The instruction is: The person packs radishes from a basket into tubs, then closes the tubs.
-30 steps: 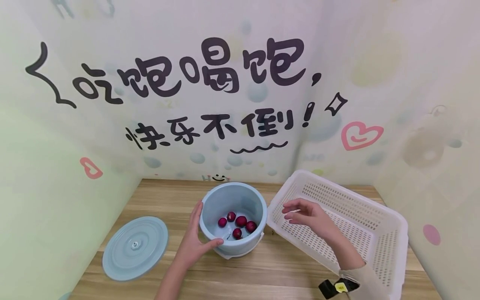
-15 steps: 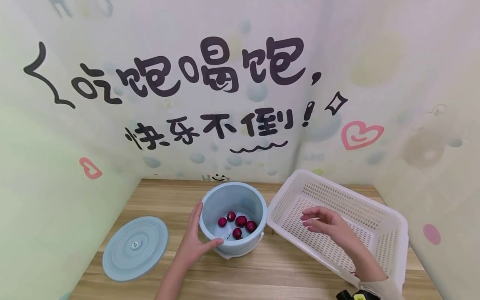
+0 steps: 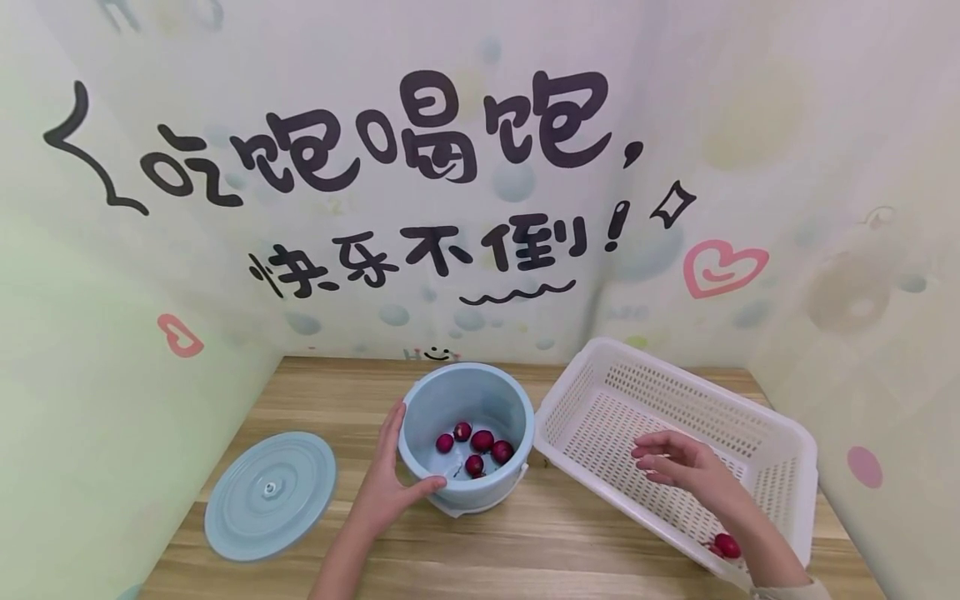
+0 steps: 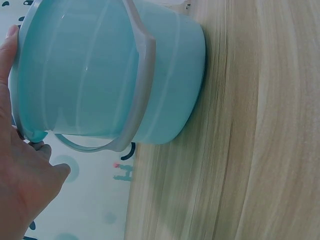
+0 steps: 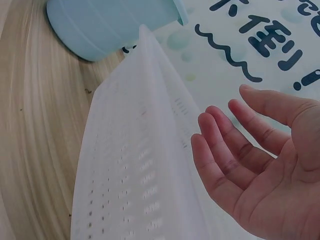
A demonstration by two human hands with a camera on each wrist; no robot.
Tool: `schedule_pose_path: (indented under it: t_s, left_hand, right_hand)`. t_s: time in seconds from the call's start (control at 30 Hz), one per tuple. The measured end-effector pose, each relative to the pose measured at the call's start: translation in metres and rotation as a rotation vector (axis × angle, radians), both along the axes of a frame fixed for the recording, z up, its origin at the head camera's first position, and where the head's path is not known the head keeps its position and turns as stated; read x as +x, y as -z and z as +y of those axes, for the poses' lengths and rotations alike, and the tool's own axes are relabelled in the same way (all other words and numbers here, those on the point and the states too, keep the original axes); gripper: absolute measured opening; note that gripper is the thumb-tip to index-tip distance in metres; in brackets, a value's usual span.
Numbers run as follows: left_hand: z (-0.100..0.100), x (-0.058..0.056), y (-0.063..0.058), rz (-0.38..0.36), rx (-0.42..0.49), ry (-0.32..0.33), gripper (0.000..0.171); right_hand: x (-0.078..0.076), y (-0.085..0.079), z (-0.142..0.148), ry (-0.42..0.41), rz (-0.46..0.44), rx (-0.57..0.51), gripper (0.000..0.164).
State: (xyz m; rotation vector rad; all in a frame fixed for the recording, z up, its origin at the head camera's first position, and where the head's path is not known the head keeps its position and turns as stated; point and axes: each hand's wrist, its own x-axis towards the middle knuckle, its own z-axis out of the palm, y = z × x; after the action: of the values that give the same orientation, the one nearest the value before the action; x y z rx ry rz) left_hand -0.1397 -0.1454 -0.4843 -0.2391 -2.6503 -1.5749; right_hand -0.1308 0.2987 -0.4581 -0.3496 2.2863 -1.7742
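Note:
In the head view a light-blue bucket (image 3: pixel 480 498) stands upright mid-table with several small red radishes (image 3: pixel 482 441) inside. My left hand (image 3: pixel 392 487) holds its left side, thumb at the near rim and fingers along the far left. From the left wrist the hand (image 4: pixel 25 170) shows at the rim of the bucket (image 4: pixel 90 70), whose pale handle hangs down. My right hand (image 3: pixel 682 467) hovers over the white perforated basket (image 3: pixel 637 515), fingers loosely bent, holding nothing. Near the basket's front corner lies a red radish (image 3: pixel 726 546), partly hidden by the right forearm.
A light-blue round lid (image 3: pixel 270 496) lies on the wooden table (image 3: pixel 352 392) to the left of the bucket. The basket's left corner stands close to the bucket. A printed fabric wall (image 3: pixel 420 283) rises behind the table.
My right hand has moved right and toward me, from the basket's left end to over its middle. The radish in the basket's near corner has come into view. My left hand keeps its place.

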Motion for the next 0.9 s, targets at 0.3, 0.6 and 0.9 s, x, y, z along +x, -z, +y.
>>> schedule_pose_path:
  t_s: [0.3,0.6,0.9]
  left_hand:
    - [0.000,0.000,-0.001,0.008,0.000,0.008,0.118]
    - [0.000,0.001,-0.001,0.003,-0.002,0.004,0.118]
    - [-0.001,0.000,0.001,0.039,-0.011,0.014,0.119]
  right_hand:
    - [0.007,0.010,0.020,-0.006,-0.019,-0.006,0.033]
    - [0.010,0.018,0.041,-0.013,-0.090,0.043,0.032]
    - [0.010,0.031,0.062,-0.017,-0.218,0.216,0.050]
